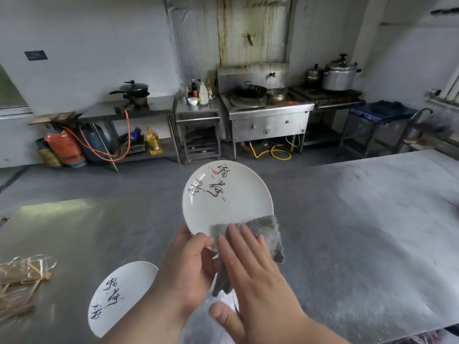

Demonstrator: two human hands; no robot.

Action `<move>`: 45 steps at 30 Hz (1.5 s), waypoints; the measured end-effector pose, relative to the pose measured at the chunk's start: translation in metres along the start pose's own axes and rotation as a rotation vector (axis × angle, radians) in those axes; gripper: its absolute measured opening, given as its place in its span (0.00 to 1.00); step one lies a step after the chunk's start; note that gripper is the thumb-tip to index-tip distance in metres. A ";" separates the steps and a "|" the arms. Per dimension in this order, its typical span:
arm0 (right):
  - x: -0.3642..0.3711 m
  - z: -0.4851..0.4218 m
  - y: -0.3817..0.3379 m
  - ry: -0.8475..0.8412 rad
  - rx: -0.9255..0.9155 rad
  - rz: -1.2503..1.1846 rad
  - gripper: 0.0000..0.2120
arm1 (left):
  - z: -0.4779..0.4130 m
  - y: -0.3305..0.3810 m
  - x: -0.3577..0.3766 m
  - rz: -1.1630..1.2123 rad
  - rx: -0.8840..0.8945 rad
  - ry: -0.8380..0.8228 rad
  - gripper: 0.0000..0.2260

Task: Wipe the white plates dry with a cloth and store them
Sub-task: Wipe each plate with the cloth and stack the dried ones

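grey cloth (268, 228) is pressed to the white plate (231, 202) by the right grip (253, 276), fingers straight; left grip (188, 266) pinches the plate's lower rim above the tabletop (360, 232).

— What is seen along the far wall?
— A steel wok stove (267, 115) is set at upper centre, with a black wok (250, 91) seated on it. A large pressure cooker (339, 76) is placed to its right; sauce bottles (203, 91) and a small white bowl (193, 101) are grouped to its left.
— And at the left?
— A lidded black pan (134, 88) is set on a burner. Beneath, a yellow oil bottle (153, 142), a blue gas cylinder (95, 142) and an orange hose (128, 135) are kept. Thin sticks (17, 286) are laid on the bench (360, 219), lower left.
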State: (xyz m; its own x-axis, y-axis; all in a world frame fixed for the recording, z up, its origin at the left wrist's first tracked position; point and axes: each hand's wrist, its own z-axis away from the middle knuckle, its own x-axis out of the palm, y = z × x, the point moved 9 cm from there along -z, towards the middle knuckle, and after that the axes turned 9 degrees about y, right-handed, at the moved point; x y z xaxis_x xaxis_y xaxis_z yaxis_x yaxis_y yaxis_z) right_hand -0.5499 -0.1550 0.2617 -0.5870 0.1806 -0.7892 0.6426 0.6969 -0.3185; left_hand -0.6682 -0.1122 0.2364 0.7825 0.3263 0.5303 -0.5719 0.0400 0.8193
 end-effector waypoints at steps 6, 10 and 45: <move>-0.026 0.006 0.028 0.175 -0.190 0.006 0.30 | 0.003 -0.014 0.002 0.067 -0.099 -0.072 0.28; -0.057 0.009 0.071 0.322 -0.183 0.121 0.16 | 0.012 -0.018 -0.002 0.031 -0.135 -0.081 0.23; -0.061 -0.023 0.113 0.094 0.133 -0.161 0.26 | 0.024 -0.042 0.047 -0.069 -0.106 -0.206 0.20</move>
State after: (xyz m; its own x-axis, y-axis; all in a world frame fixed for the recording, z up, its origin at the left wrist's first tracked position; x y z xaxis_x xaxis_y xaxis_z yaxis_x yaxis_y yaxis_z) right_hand -0.4524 -0.0713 0.2861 -0.7267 0.1429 -0.6719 0.5923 0.6258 -0.5075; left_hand -0.6012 -0.1208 0.2322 0.8483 0.1207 0.5156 -0.5292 0.1586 0.8335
